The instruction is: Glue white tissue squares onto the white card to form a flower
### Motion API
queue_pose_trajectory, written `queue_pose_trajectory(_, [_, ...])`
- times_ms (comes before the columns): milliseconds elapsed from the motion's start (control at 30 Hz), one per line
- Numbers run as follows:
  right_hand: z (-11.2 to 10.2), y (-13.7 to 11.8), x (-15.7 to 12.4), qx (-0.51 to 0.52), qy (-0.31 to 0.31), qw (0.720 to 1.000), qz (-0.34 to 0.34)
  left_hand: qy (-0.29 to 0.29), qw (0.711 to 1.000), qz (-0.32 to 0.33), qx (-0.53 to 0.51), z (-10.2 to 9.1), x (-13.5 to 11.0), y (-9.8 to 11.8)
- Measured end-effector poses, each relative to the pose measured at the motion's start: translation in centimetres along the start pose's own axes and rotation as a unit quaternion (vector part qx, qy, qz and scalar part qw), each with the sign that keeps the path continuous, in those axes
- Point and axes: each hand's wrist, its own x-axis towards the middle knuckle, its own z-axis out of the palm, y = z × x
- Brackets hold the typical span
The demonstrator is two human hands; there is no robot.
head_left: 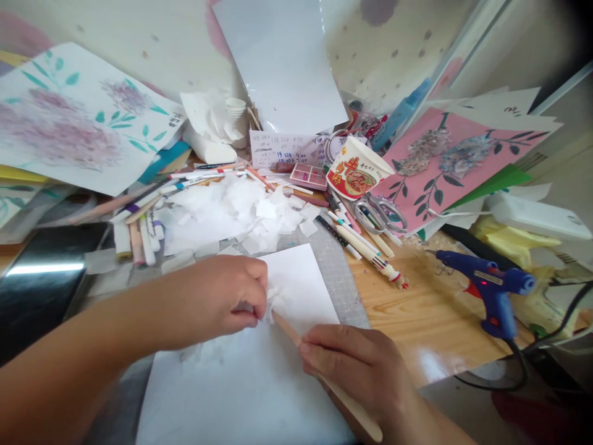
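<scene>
Nearest, I log my right hand [365, 371] closed around a flat, pale wooden stick [288, 329], its tip touching a crumpled tissue tuft [274, 303]. My left hand [222, 303] pinches that tuft between thumb and fingers, on a smooth white sheet [303, 284] lying over a gridded grey cutting mat [345, 275] on the desk [417, 309]. Right: blue plastic glue gun [491, 287] on glossy wood. Beyond: loose pile of thin white tissue squares [227, 210], steel scissors [382, 213], paper noodle cup [356, 170], pink card with flower collage [445, 161].

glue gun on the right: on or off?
Likely on: the blue glue gun shows a small red light glowing on its body.
</scene>
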Motion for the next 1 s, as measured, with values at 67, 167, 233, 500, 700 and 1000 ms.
queue_pose_trajectory(67, [0.3,0.1,0.0,-0.029,0.014,0.999,-0.023,0.011,1.000,-0.011,-0.003,0.0,0.1,0.1])
queue_pose_trajectory(167, [1.2,0.3,-0.2,-0.052,0.068,0.996,-0.039,0.056,0.998,-0.040,-0.004,0.3,0.3,0.3])
queue_pose_trajectory(233, [1.5,0.4,-0.3,-0.064,0.085,0.993,-0.051,0.081,0.994,-0.071,0.004,0.6,0.5,0.5])
queue_pose_trajectory(500, [-0.2,-0.5,0.0,-0.104,0.083,0.988,-0.077,0.073,0.995,-0.069,0.001,1.7,1.0,1.2])
queue_pose_trajectory(700, [-1.1,-0.9,-0.2,-0.053,0.128,0.990,0.002,0.049,0.998,-0.032,-0.001,1.4,0.6,1.1])
queue_pose_trajectory(1000, [-0.9,-0.6,0.4,-0.014,0.097,0.995,-0.012,0.021,0.999,-0.034,0.001,0.8,0.1,0.9])
